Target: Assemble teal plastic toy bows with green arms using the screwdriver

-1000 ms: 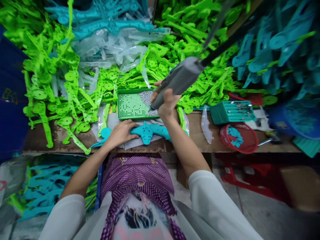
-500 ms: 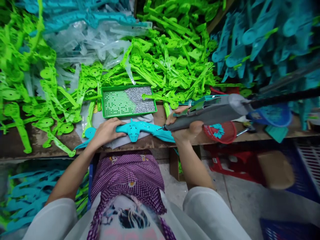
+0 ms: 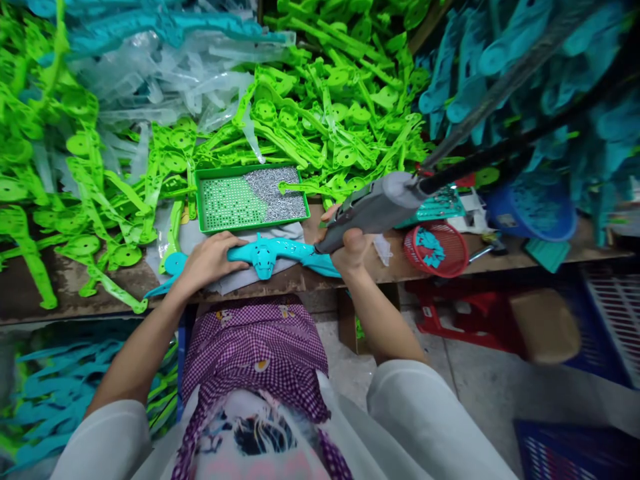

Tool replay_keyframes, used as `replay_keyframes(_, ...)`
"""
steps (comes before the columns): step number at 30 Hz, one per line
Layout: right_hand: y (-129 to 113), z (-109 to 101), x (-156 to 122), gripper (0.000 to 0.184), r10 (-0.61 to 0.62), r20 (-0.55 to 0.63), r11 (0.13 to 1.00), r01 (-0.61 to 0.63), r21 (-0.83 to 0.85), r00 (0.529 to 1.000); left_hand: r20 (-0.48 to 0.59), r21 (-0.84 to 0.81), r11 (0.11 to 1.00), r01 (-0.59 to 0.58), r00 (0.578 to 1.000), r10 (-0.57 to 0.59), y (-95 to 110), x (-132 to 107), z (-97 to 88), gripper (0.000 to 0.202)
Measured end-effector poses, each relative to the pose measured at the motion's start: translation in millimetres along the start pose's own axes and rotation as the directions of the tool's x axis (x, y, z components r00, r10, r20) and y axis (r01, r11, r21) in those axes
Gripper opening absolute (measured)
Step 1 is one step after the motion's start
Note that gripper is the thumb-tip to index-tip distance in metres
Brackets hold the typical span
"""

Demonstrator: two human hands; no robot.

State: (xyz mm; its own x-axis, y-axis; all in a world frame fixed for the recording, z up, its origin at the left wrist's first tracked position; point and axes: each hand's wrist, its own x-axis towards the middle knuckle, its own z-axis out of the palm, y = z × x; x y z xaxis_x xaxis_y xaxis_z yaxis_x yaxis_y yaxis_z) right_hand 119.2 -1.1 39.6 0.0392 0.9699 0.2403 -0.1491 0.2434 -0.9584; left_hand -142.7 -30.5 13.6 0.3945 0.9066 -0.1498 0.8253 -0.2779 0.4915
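Head view: on the near bench (image 3: 300, 288), the turquoise part (image 3: 264, 259) is gripped at its left by the left hand (image 3: 213, 259), fingers laid over it. The grey driver (image 3: 375, 207) is wrapped by the right hand's (image 3: 350, 250) fingers; it is now tilted more steeply, its tip kept at the part, where work seems centred. Beyond, metal bits (image 3: 280, 200) are held in the green tray (image 3: 250, 227).
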Motion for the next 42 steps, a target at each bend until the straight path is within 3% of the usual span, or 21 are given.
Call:
replay_keyframes(6,-4,2,0,0.072,-0.021,0.049,0.999,0.023,-0.040,0.999,-0.003,-0.002,1.000,0.007,1.000,-0.007,-1,0,1.6,0.046)
replay_keyframes(14,9,-8,-5,0.056,-0.006,0.073,0.998,0.011,-0.066,0.997,-0.013,-0.037,0.999,0.012,1.000,-0.013,-2,0,2.0,0.045)
replay_keyframes(20,14,-3,-1,0.053,0.004,0.104,1.000,-0.004,-0.004,0.995,-0.009,-0.008,1.000,-0.011,1.000,0.011,-2,0,1.8,0.047)
replay_keyframes(25,-14,3,17,0.056,0.026,-0.029,0.999,-0.024,0.046,0.999,-0.016,0.010,1.000,-0.022,1.000,0.023,-1,2,1.9,0.047)
replay_keyframes(29,-48,2,35,0.055,-0.172,-0.131,0.978,0.185,0.095,0.976,-0.023,-0.001,0.998,-0.056,0.998,0.056,-6,6,-0.6,0.049)
replay_keyframes(32,-58,-3,43,0.048,-0.224,-0.059,0.974,0.225,0.005,0.973,-0.187,-0.051,0.986,-0.157,0.972,0.145,3,-6,-2.8,0.058)
replay_keyframes(34,-54,-8,45,0.046,-0.208,-0.044,0.976,0.205,-0.071,0.977,-0.398,-0.075,0.976,-0.205,0.904,0.160,22,-26,1.2,0.054)
replay_keyframes(36,-47,-10,45,0.051,-0.197,-0.066,0.976,0.190,-0.102,0.978,-0.535,-0.135,0.958,-0.252,0.833,0.143,46,-47,11.3,0.043)
replay_keyframes(37,-43,-9,46,0.052,-0.192,-0.067,0.978,0.185,-0.101,0.979,-0.531,-0.186,0.937,-0.297,0.833,0.159,57,-56,17.3,0.042)
replay_keyframes(38,-39,-6,47,0.052,-0.188,-0.057,0.978,0.182,-0.099,0.981,-0.473,-0.205,0.924,-0.323,0.859,0.195,66,-61,22.6,0.043)
replay_keyframes(40,-33,4,51,0.052,-0.178,-0.003,0.980,0.177,-0.093,0.984,-0.528,-0.122,0.954,-0.273,0.832,0.171,76,-60,27.3,0.038)
replay_keyframes(42,-29,21,55,0.053,-0.171,0.039,0.982,0.173,-0.081,0.985,-0.629,-0.127,0.987,-0.103,0.777,0.000,73,-48,21.0,0.031)
